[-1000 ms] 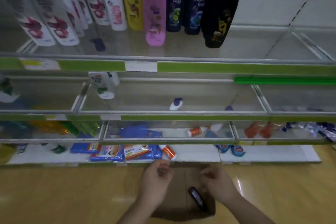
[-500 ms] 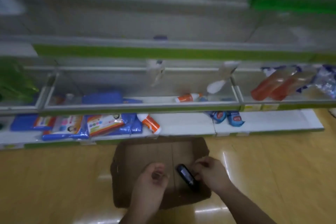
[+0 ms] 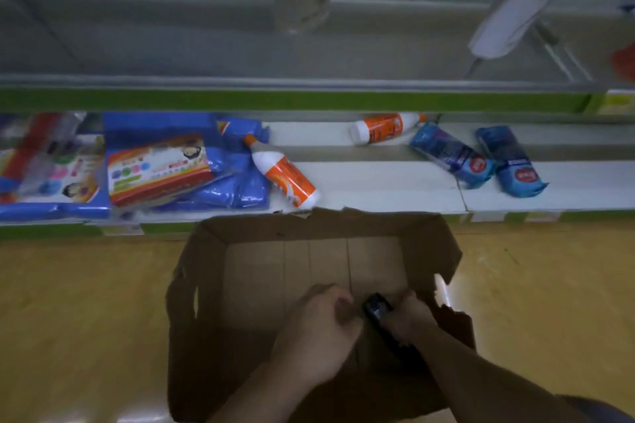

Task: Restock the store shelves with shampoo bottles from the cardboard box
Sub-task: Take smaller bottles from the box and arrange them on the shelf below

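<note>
Shampoo bottle [image 3: 376, 311], one, in cardboard box [image 3: 323, 228]; right fingers [image 3: 401, 315] around it; left fingers [image 3: 344, 317] curled

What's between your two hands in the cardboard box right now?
Head view: a dark plastic bottle, gripped by the right hand, lies between it and the left hand inside the brown cardboard box.

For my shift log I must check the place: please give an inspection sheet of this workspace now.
Surface: wooden floor, glossy, carries the cardboard box.
Job's things: one dark shampoo bottle inside the box; box rim torn.
Clutter: orange-white bottles lying on the bottom shelf, blue packets beside them.
Hands: right hand grips the bottle; left hand curled beside it, contact unclear.
Cables: nothing seen.
Surroundings: upper shelf with green edge strip.
</note>
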Demonstrator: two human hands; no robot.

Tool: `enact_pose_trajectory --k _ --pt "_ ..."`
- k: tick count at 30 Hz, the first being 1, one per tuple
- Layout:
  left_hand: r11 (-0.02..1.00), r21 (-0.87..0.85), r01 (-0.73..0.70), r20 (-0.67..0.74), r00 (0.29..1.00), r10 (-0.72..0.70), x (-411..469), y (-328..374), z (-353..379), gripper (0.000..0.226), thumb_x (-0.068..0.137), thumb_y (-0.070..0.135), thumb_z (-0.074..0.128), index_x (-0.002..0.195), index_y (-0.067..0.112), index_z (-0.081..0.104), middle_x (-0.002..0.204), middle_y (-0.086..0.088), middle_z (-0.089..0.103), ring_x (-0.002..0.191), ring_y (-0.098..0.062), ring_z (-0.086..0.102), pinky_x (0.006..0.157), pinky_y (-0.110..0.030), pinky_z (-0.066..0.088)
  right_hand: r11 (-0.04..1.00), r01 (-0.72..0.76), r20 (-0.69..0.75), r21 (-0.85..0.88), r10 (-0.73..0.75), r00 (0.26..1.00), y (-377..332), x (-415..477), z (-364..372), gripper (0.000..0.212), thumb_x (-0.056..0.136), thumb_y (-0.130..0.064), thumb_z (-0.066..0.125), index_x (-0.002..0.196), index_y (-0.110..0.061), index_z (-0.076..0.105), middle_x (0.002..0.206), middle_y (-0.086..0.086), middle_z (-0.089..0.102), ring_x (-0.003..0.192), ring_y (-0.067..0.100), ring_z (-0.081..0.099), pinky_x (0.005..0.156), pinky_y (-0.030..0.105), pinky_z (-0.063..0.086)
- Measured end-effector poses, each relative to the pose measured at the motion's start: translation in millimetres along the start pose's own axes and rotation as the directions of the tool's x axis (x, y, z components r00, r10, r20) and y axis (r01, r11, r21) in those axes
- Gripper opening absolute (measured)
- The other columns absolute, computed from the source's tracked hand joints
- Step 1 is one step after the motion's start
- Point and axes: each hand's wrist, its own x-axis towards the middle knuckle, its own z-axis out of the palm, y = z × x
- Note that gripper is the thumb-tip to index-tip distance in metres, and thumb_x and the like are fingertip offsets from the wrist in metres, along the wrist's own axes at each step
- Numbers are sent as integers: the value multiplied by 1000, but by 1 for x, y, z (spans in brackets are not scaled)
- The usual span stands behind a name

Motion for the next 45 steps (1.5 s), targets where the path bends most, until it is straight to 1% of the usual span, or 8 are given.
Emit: enact_pose_trajectory --k 3,16,23,31,33,36,42,45 --pt "995 58 -76 55 996 73 5 9 13 34 89 42 66 121 48 54 115 25 51 100 0 53 86 -22 50 994 -83 -30 -67 81 996 13 9 25 85 82 -42 69 151 -18 25 136 11 52 115 28 58 96 42 52" --pt "977 172 -126 -121 982 148 4 -6 15 25 82 49 67 106 44 59 108 26 55 90 13 53 83 -6 42 939 18 -99 -343 -55 994 34 18 58 59 105 -34 36 158 -21 14 156 9 33 141 27 37 113 39 32" --pt "983 172 -64 -138 986 89 7 -14 9 22 80 47 71 98 46 59 102 26 56 91 7 57 79 -5 41 955 -24 -16 -296 20 1000 13 17 47 92 92 -35 65 159 -14 5 156 10 34 138 24 43 108 35 40" --pt "968 249 -45 -201 975 97 21 -11 -1 24 80 43 70 100 45 58 106 21 57 92 2 57 76 -7 43 979 8 44 -203 1 999 -60 -13 2 91 92 -37 60 152 -11 -3 147 8 49 133 28 49 103 39 45" --pt "949 313 -40 -197 975 107 26 -15 -7 29 83 37 67 109 44 57 114 23 54 100 2 54 72 -5 36 965 112 122 -236 -84 989 -73 -32 -17 80 80 -37 70 148 -5 39 128 11 60 113 31 62 86 37 51" --pt "948 316 -27 -177 980 87 39 -25 -13 45 84 26 67 125 40 57 128 21 52 115 -1 51 89 -13 39 986 109 296 -124 -68 953 -96 -60 -46 57 77 -35 73 123 -7 55 87 10 61 62 23 56 57 27 46" --pt "967 246 -71 -117 988 102 56 -45 -15 65 82 21 73 137 44 47 143 17 45 134 -12 43 104 -23 39 996 76 572 50 -91 815 -127 -108 -89 37 85 -46 64 105 -15 62 77 3 58 54 13 49 57 25 44" --pt "986 107 -128 -61 989 135 64 -48 -17 43 86 27 71 121 48 56 121 21 62 111 -5 60 88 -23 47 956 74 607 285 -240 758 -126 -122 -110 64 88 -61 59 132 -15 56 98 8 71 78 20 66 76 39 56"
